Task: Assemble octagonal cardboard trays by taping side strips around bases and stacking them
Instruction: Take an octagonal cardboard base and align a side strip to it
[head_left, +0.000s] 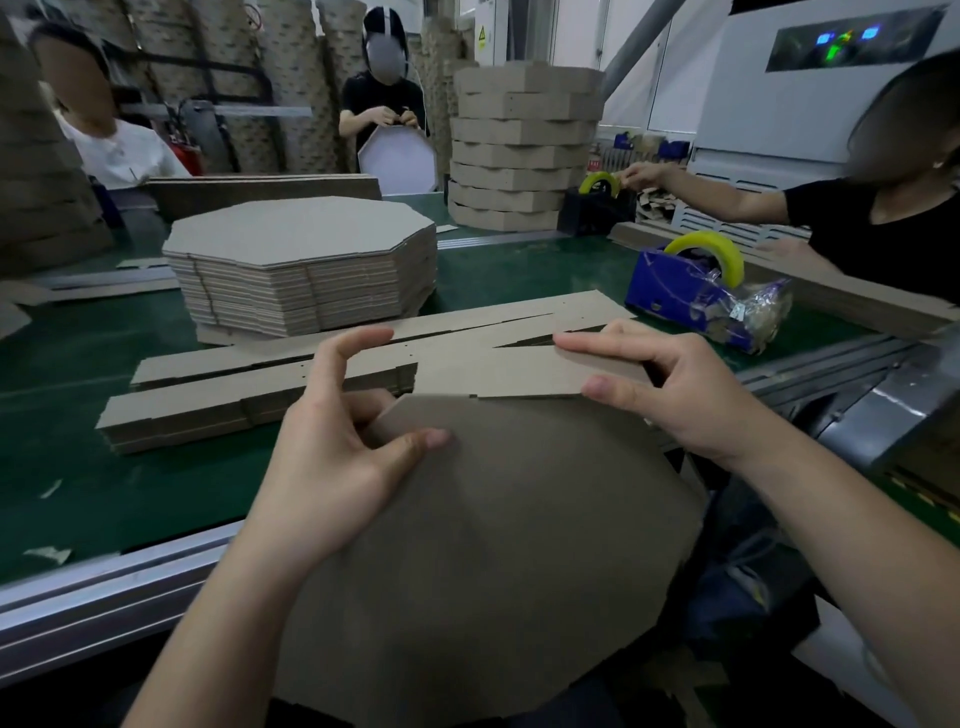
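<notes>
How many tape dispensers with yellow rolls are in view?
2. A blue dispenser sits on the green belt at right; a black dispenser stands farther back beside the tall tray stack, near another person's hand. More may be hidden.

Packaging factory: conveyor belt (78, 374), stacked cardboard trays (519, 150), workers.

Single head-worn wide-angle view, aimed forward and down.

The camera looked across the green belt (78, 415) at the stack of flat bases (301, 260), which sat at mid-distance, left of centre. Nearer than that stack, close under the lens, the left hand (332, 441) gripped the octagonal base (493, 519) and the right hand (670, 395) pinched the side strip (509, 371); these filled the lower frame. Behind the stack and to its right, the view took in the finished tray pile (524, 150) and other workers.
</notes>
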